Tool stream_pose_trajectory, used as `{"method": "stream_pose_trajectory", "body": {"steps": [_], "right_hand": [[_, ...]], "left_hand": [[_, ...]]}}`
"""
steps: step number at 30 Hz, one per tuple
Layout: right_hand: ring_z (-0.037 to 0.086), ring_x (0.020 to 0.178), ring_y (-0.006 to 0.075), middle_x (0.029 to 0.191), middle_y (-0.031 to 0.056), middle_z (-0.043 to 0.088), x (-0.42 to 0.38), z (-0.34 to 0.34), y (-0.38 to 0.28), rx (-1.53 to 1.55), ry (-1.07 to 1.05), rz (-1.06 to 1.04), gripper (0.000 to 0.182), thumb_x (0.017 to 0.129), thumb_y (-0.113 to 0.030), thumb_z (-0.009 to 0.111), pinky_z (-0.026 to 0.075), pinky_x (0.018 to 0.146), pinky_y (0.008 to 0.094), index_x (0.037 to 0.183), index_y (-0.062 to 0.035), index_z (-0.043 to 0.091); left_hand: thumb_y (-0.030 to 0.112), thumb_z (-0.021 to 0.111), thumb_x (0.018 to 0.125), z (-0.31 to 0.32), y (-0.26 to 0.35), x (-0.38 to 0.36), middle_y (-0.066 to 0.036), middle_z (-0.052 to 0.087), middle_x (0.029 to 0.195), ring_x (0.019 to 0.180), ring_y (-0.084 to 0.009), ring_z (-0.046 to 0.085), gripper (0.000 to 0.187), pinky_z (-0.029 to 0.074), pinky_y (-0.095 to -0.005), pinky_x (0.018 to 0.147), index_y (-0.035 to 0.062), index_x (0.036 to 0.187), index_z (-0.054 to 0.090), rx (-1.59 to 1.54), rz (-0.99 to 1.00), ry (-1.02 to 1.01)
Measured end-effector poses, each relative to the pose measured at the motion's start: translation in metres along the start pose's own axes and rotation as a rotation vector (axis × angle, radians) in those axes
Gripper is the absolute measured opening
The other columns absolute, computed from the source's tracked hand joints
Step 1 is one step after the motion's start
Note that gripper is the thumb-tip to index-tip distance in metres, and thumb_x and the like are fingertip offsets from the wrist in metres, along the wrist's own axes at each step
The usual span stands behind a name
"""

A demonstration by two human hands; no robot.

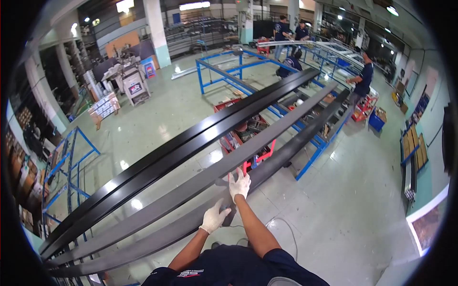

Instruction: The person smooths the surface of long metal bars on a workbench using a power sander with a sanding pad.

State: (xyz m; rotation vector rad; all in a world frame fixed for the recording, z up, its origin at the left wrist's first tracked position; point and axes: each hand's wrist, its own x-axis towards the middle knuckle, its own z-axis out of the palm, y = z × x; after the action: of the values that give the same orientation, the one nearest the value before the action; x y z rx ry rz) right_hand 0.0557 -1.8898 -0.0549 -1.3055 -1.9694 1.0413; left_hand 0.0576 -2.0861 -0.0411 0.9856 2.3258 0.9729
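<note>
My left hand, in a white glove, is at the near edge of the closest dark grey profile. Its thumb and fingers are apart, beside a small dark object whose kind I cannot make out. Farther forward, my gloved right hand lies over the same profile with its fingers stretched forward and apart. Past its fingertips runs a flat grey profile. A wider, glossy black profile lies beyond that. All these long bars slant from lower left to upper right.
Under the bars stands a red tool cart full of tools. Blue frames support the right end; another blue rack stands left. A cable trails on the floor. A co-worker stands at the far right end, others behind.
</note>
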Motion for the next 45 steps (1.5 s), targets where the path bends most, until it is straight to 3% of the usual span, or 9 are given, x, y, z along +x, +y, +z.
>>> {"method": "stream_pose_trajectory", "body": {"steps": [4,8,18,20,25,27,33,41,45], "right_hand": [[0.043,0.161,0.0490,0.177,0.0266,0.042,-0.004,-0.017,0.044,0.110,-0.137,0.019,0.086,0.111,-0.060,0.062,0.038,0.134,0.0530,0.178,-0.0127,0.037],[0.045,0.160,0.0481,0.173,0.0278,0.048,-0.047,-0.042,0.093,0.052,-0.103,0.032,0.085,0.111,-0.060,0.062,0.038,0.133,0.0522,0.176,-0.0095,0.041],[0.073,0.135,0.0419,0.142,0.0250,0.077,-0.104,-0.101,0.296,-0.074,-0.242,0.420,0.066,0.107,-0.056,0.069,0.056,0.116,0.0478,0.152,-0.0086,0.072],[0.074,0.134,0.0401,0.140,0.0214,0.079,-0.152,-0.121,0.353,-0.246,-0.329,0.603,0.067,0.104,-0.058,0.069,0.058,0.113,0.0476,0.154,-0.0133,0.073],[0.079,0.121,0.0445,0.116,0.0309,0.081,-0.327,-0.148,0.566,-0.266,-0.442,1.070,0.057,0.101,-0.051,0.062,0.058,0.098,0.0544,0.125,-0.0033,0.083],[0.075,0.130,0.0441,0.125,0.0335,0.078,-0.372,-0.174,0.535,-0.114,-0.292,1.271,0.064,0.100,-0.048,0.063,0.056,0.102,0.0530,0.130,0.0066,0.077],[0.068,0.074,0.0228,0.090,0.0095,0.075,-0.428,-0.174,0.524,0.154,-0.181,1.362,0.039,0.108,-0.043,0.070,0.054,0.069,0.0450,0.112,-0.0067,0.084],[0.072,0.088,0.0132,0.094,0.0062,0.081,-0.348,-0.139,0.529,0.460,-0.014,0.781,0.047,0.107,-0.045,0.075,0.058,0.078,0.0369,0.121,-0.0010,0.085],[0.066,0.075,0.0170,0.097,0.0008,0.076,-0.300,-0.187,0.513,0.356,-0.113,1.111,0.053,0.105,-0.051,0.076,0.053,0.067,0.0418,0.140,-0.0112,0.078]], "left_hand": [[0.045,0.076,0.106,0.016,-0.001,0.012,-0.029,0.078,0.097,0.095,-0.0488,0.079,0.073,0.060,-0.0567,0.084,0.0026,0.161,0.058,0.045,0.035,0.125],[0.044,0.075,0.106,0.017,0.005,0.025,-0.031,0.078,0.100,0.097,-0.0519,0.077,0.074,0.059,-0.0582,0.084,0.0025,0.164,0.054,0.055,-0.001,0.101],[0.036,0.075,0.109,0.035,-0.009,0.045,-0.014,0.073,0.083,0.075,-0.0246,0.075,0.071,0.059,-0.0424,0.074,0.0029,0.168,0.052,-0.119,0.061,0.069],[0.049,0.073,0.108,0.035,-0.003,0.046,-0.030,0.080,0.112,0.106,-0.0503,0.078,0.074,0.060,-0.0553,0.092,0.0069,0.165,0.054,-0.120,-0.016,0.016],[0.042,0.072,0.108,0.034,0.031,0.047,-0.025,0.080,0.102,0.099,-0.0469,0.079,0.061,0.060,-0.0545,0.087,0.0105,0.159,0.059,-0.118,-0.115,-0.027],[0.043,0.072,0.108,0.037,0.036,0.050,-0.025,0.080,0.101,0.098,-0.0463,0.079,0.063,0.060,-0.0544,0.086,0.0088,0.160,0.058,-0.093,-0.126,-0.033],[0.043,0.073,0.109,0.050,0.041,0.061,-0.021,0.080,0.095,0.092,-0.0400,0.081,0.069,0.060,-0.0506,0.083,-0.0001,0.161,0.057,-0.053,-0.112,0.000],[0.045,0.073,0.109,0.063,0.047,0.073,-0.017,0.077,0.086,0.081,-0.0341,0.079,0.072,0.060,-0.0476,0.077,-0.0035,0.160,0.057,-0.056,-0.102,0.013],[0.043,0.068,0.112,0.070,0.054,0.071,-0.027,0.078,0.097,0.091,-0.0485,0.077,0.073,0.058,-0.0561,0.083,0.0079,0.172,0.046,0.054,0.012,0.132]]}}
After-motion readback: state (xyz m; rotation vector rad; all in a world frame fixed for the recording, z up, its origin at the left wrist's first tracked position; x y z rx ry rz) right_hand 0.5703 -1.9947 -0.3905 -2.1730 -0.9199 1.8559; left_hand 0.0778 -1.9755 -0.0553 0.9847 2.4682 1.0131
